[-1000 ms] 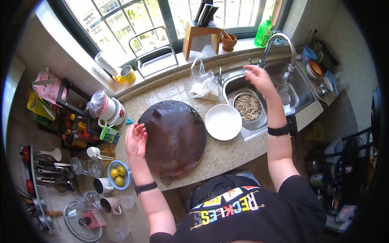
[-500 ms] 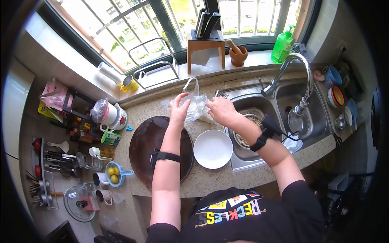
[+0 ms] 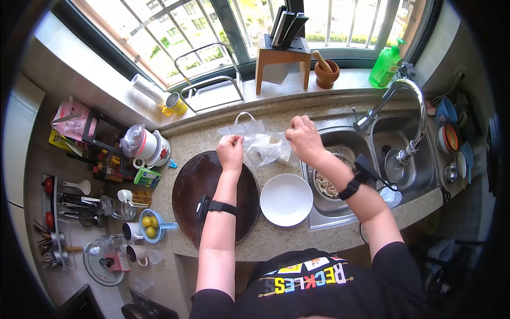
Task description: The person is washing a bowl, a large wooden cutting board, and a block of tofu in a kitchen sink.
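A clear plastic bag (image 3: pixel 262 143) with pale contents sits on the granite counter (image 3: pixel 297 236) behind a round dark wooden board (image 3: pixel 197 186). My left hand (image 3: pixel 230 150) grips the bag's left edge, my right hand (image 3: pixel 304 139) grips its right edge, and the bag is stretched between them. An empty white plate (image 3: pixel 286 200) lies just in front of the bag. A metal bowl of pale strips (image 3: pixel 326 186) stands in the left sink basin, partly hidden by my right forearm.
A faucet (image 3: pixel 399 93) arches over the double sink (image 3: pixel 409 159). On the sill stand a knife block (image 3: pixel 281 56), a mortar (image 3: pixel 326 74) and a green soap bottle (image 3: pixel 386 66). Jars, cups and a bowl of lemons (image 3: pixel 150 226) crowd the left.
My right hand left the faucet and my left hand left the board; both came to the bag and now hold it by its edges, pulled wider than half a second ago.
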Available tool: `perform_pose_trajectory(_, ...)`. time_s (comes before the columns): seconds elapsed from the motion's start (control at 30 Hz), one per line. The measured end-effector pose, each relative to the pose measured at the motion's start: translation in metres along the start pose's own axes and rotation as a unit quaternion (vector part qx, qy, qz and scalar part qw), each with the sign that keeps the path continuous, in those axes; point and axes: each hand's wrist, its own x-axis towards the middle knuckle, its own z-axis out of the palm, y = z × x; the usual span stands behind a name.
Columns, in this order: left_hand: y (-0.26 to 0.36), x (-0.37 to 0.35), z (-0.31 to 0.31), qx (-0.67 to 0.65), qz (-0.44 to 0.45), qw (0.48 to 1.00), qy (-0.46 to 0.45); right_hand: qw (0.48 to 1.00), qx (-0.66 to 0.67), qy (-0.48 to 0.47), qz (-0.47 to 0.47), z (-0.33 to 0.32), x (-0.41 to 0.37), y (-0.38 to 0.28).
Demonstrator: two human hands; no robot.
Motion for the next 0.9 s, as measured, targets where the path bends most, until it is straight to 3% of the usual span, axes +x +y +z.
perform_pose_trajectory(0.07,-0.004,-0.002,-0.016,0.019,0.064,0.998,0.012,0.999,0.017,-0.018,0.031,-0.01,-0.006,0.006)
perform_pose_trajectory(0.13,0.001,-0.006,-0.023,-0.005,0.044,0.999,-0.012,0.998,0.023,-0.035,0.051,-0.016,-0.005,0.001)
perform_pose_trajectory(0.2,0.008,-0.012,-0.024,-0.031,0.022,0.999,-0.036,0.996,0.071,0.052,0.025,-0.021,-0.004,-0.01)
perform_pose_trajectory(0.23,0.012,-0.014,-0.022,-0.061,0.017,0.997,-0.037,0.996,0.068,0.049,0.025,-0.019,0.0,-0.019)
perform_pose_trajectory(0.3,0.014,-0.019,-0.019,-0.092,0.009,0.995,-0.041,0.955,0.28,0.094,0.01,-0.011,0.011,-0.047)
perform_pose_trajectory(0.33,0.014,-0.02,-0.018,-0.091,0.025,0.995,-0.044,0.946,0.313,0.085,-0.01,0.002,0.015,-0.052)
perform_pose_trajectory(0.37,0.013,-0.02,-0.017,-0.09,0.041,0.994,-0.047,0.947,0.31,0.085,-0.009,0.011,0.014,-0.053)
perform_pose_trajectory(0.43,0.006,-0.019,-0.018,-0.084,0.038,0.994,-0.051,0.945,0.295,-0.133,0.048,0.011,0.018,-0.062)
perform_pose_trajectory(0.47,0.001,-0.016,-0.019,-0.069,0.049,0.996,-0.033,0.945,0.158,-0.28,0.066,0.002,0.013,-0.061)
perform_pose_trajectory(0.5,-0.004,-0.014,-0.018,-0.054,0.059,0.997,-0.014,0.944,0.155,-0.283,0.065,0.002,0.008,-0.058)
perform_pose_trajectory(0.57,-0.011,-0.015,-0.014,-0.06,0.059,0.996,-0.016,0.916,0.029,-0.397,0.048,0.004,-0.008,-0.047)
perform_pose_trajectory(0.67,0.004,-0.021,-0.015,-0.082,0.04,0.995,-0.027,0.917,0.012,-0.386,0.098,0.007,-0.012,-0.034)
perform_pose_trajectory(0.77,0.016,-0.027,-0.011,-0.083,-0.012,0.995,-0.057,0.916,0.016,-0.394,0.077,-0.006,0.002,-0.047)
perform_pose_trajectory(0.83,0.018,-0.032,-0.004,0.082,0.09,0.992,0.028,0.923,-0.001,-0.371,0.102,-0.001,0.002,-0.055)
perform_pose_trajectory(0.87,0.018,-0.034,-0.002,-0.028,-0.021,0.997,-0.068,0.93,-0.017,-0.345,0.129,0.001,0.002,-0.056)
perform_pose_trajectory(0.9,0.014,-0.036,0.002,-0.029,-0.023,0.997,-0.068,0.929,-0.019,-0.346,0.129,0.006,0.001,-0.056)
